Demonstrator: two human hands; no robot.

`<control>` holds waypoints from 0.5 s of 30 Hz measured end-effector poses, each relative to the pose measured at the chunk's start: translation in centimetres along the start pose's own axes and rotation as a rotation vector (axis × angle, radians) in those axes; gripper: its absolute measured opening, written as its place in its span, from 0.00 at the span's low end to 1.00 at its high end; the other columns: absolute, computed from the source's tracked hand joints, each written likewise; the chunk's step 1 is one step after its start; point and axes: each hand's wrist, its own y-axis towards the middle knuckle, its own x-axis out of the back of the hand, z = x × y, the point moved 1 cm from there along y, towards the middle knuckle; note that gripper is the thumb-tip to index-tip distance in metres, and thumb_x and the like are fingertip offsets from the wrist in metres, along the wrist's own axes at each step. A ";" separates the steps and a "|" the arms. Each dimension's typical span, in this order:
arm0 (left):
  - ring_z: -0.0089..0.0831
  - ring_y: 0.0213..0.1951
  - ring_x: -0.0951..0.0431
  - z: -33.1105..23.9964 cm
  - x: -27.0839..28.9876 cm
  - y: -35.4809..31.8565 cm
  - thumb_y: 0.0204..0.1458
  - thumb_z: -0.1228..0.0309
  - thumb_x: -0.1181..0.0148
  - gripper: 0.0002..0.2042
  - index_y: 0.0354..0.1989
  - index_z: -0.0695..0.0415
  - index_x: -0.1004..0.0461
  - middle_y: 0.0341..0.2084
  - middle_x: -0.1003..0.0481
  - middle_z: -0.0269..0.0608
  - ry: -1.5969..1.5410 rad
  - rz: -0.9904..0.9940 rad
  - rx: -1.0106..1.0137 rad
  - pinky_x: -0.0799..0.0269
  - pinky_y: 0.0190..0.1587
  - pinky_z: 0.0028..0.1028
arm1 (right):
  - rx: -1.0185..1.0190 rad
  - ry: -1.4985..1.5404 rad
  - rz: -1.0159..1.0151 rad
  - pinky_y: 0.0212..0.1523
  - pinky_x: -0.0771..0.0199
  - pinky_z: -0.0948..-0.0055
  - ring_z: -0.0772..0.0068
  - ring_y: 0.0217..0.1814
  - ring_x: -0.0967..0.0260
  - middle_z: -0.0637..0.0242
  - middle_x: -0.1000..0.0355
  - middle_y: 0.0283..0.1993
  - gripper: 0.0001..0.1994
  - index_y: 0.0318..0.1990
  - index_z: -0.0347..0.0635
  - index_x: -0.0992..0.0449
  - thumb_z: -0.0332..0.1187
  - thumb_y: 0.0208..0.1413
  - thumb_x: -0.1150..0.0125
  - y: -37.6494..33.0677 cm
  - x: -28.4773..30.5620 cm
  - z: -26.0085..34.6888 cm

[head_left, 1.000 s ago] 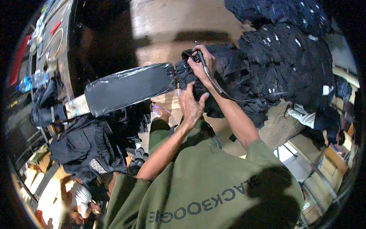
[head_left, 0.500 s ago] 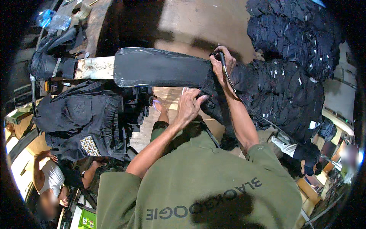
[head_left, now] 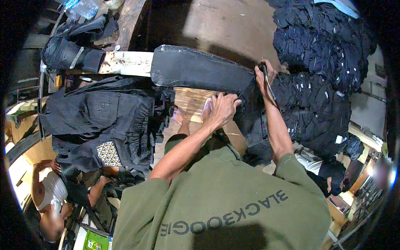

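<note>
while right fingers [head_left: 271, 72] clutch tool [head_left: 266, 74], garment [head_left: 252, 110] lies beside left fingers [head_left: 228, 100], their grip unclear

Cluttered workroom, worn wooden table [head_left: 132, 21] at upper left, broad brown surface [head_left: 235, 23] crossed by dark shadow [head_left: 225, 48], pale floor [head_left: 168, 130] lower down, grey panel [head_left: 376, 110] at right, bright light [head_left: 393, 173] at right edge.

Black cloth drawn out flatter as both hands shift
The black garment [head_left: 251, 100], bunched a second ago beside the end of the padded board [head_left: 200, 68], now hangs smoother at that end; the right hand [head_left: 266, 76] sits closer to the board; the left hand [head_left: 226, 107], then past its end, is now just beside its near edge; a second sandaled foot [head_left: 207, 109] shows plainly; a green tray [head_left: 96, 241] has entered view.
</note>
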 end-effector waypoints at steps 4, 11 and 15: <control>0.63 0.45 0.18 -0.4 3.5 0.3 0.68 0.53 0.43 0.18 0.43 0.56 0.17 0.35 0.16 0.55 0.044 0.050 0.122 0.26 0.50 0.57 | 0.050 0.079 0.093 0.42 0.20 0.51 0.43 0.40 0.17 0.49 0.17 0.36 0.17 0.47 0.43 0.17 0.34 0.49 0.24 2.1 -2.4 3.9; 0.49 0.47 0.15 8.2 17.6 -8.4 0.66 0.51 0.40 0.19 0.50 0.53 0.14 0.46 0.15 0.46 0.225 -0.217 0.209 0.21 0.51 0.45 | 0.221 0.290 0.122 0.42 0.19 0.58 0.51 0.39 0.16 0.49 0.18 0.37 0.14 0.42 0.42 0.17 0.35 0.48 0.25 -0.3 -11.1 18.4; 0.47 0.53 0.24 9.2 23.0 -9.8 0.58 0.57 0.29 0.12 0.40 0.53 0.13 0.51 0.22 0.38 0.485 -0.529 0.124 0.29 0.56 0.47 | -0.047 0.557 0.093 0.41 0.23 0.74 0.79 0.37 0.22 0.64 0.17 0.35 0.12 0.41 0.40 0.17 0.35 0.57 0.20 -1.6 -8.9 20.5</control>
